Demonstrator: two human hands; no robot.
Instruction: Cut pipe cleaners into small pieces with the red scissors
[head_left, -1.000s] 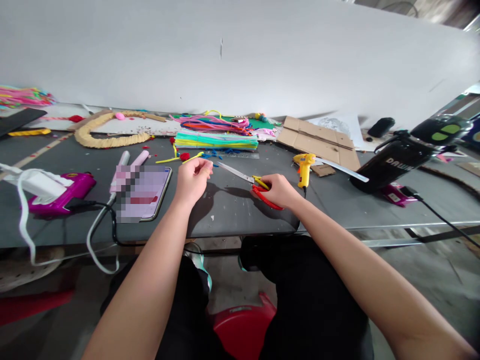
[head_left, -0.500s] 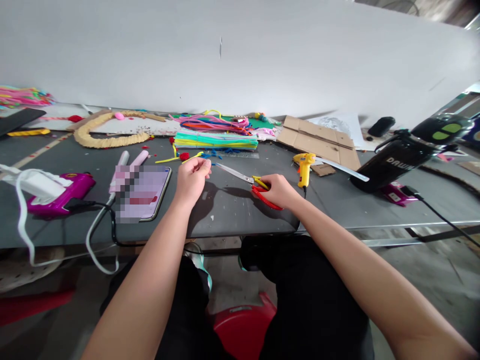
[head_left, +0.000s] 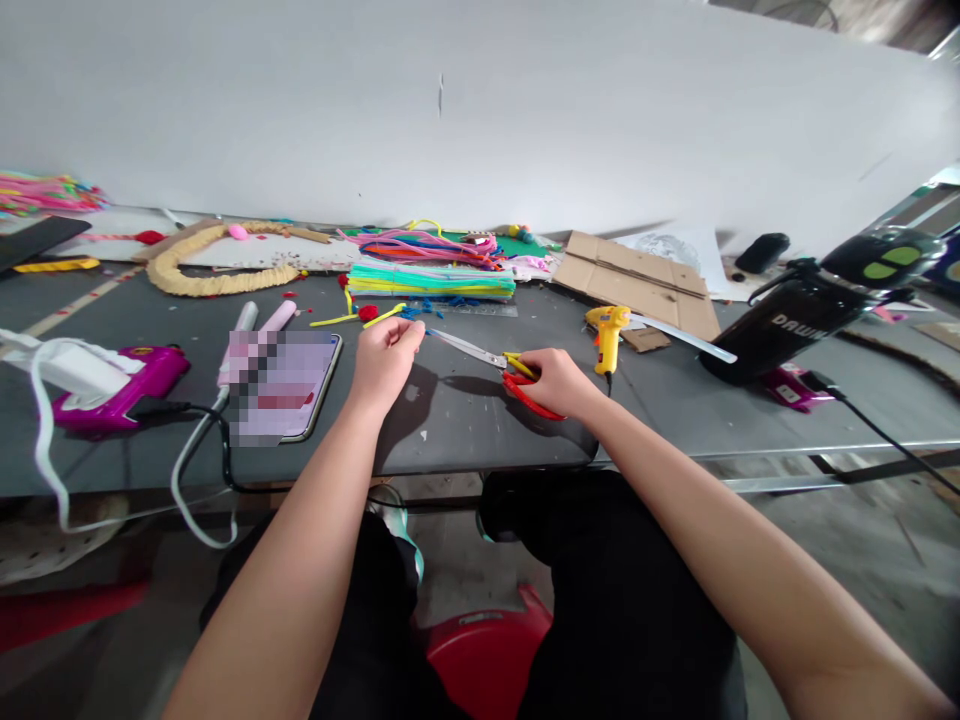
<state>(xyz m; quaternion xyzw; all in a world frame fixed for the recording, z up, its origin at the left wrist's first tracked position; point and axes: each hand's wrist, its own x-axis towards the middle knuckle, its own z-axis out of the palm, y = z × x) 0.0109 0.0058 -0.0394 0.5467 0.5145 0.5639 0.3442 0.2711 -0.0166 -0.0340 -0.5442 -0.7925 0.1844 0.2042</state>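
Note:
My right hand is closed around the red and yellow handles of a pair of scissors, whose blades point left toward my left hand. My left hand is curled in a pinch just above the dark grey table, fingertips at the scissor tips; what it pinches is too small to make out. A yellow pipe cleaner with a red pompom lies just beyond my left hand. A stack of green and yellow pipe cleaners sits farther back.
A phone lies left of my left hand, with a magenta glue gun and white cables farther left. A yellow glue gun, cardboard and a black bottle stand to the right. A white wall runs behind the table.
My left hand has shifted very slightly toward the scissor tips. My right hand and the scissors stay in place.

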